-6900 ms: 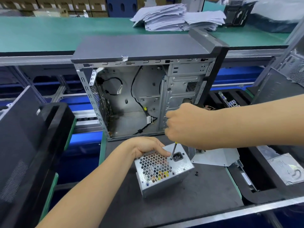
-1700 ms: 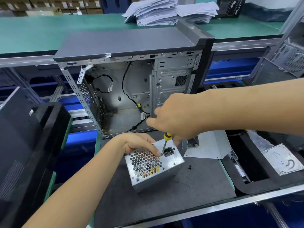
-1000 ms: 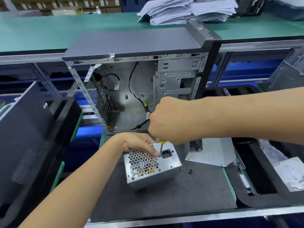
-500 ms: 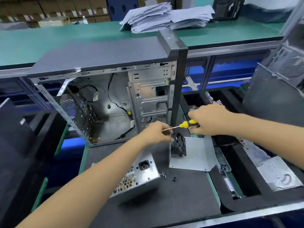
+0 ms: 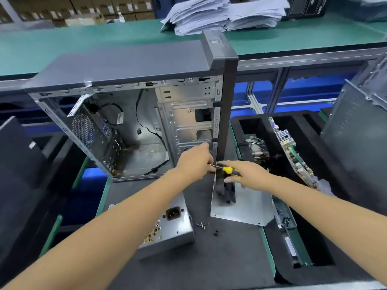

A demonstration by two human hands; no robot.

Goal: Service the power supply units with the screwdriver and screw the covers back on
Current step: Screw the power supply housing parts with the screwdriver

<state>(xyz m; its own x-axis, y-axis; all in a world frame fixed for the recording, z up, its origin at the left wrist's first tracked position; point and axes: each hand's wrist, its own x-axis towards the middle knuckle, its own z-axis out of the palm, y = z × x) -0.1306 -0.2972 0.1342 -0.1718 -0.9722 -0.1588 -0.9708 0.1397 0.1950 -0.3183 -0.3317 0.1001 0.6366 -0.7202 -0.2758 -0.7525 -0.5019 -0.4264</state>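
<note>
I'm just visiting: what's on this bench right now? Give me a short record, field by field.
left hand: at the screwdriver's metal tip
right hand: holds the screwdriver by its yellow-black handle
power supply unit: on the dark mat, partly behind the left arm
metal cover: bent sheet with a black fan, below both hands
loose screws: on the mat between unit and cover
computer case: open, upright behind

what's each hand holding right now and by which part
The right hand grips the screwdriver by its yellow-and-black handle. The left hand is at its metal tip; whether it pinches anything cannot be told.
</note>
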